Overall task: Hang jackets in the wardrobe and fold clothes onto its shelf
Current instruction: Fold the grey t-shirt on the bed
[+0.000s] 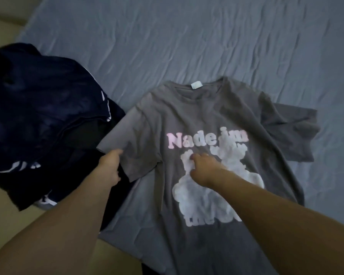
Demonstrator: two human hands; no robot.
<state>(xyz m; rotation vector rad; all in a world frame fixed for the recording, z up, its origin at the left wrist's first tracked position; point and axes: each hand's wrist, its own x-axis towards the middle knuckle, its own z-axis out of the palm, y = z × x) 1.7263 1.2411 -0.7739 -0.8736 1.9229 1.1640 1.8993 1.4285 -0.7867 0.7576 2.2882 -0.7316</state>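
head | left hand fingers pinch T-shirt sleeve — right hand fingers curled, pressing print

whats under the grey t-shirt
The grey t-shirt lies on the blue bedsheet; its left sleeve overlaps the dark clothes pile. Anything directly beneath its body is covered.

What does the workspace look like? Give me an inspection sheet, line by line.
Surface: bed sheet, blue-grey, creased.
Job's things: grey T-shirt lies spread print-up on the sheet, collar away from the person.
Clutter: pile of dark clothes left of the shirt, with white markings.
Grippers: left hand grips the shirt's near sleeve edge; right hand rests on the print, its finger pose unclear.
Cables: nothing seen.
Surroundings: beige floor beyond the bed's left edge.
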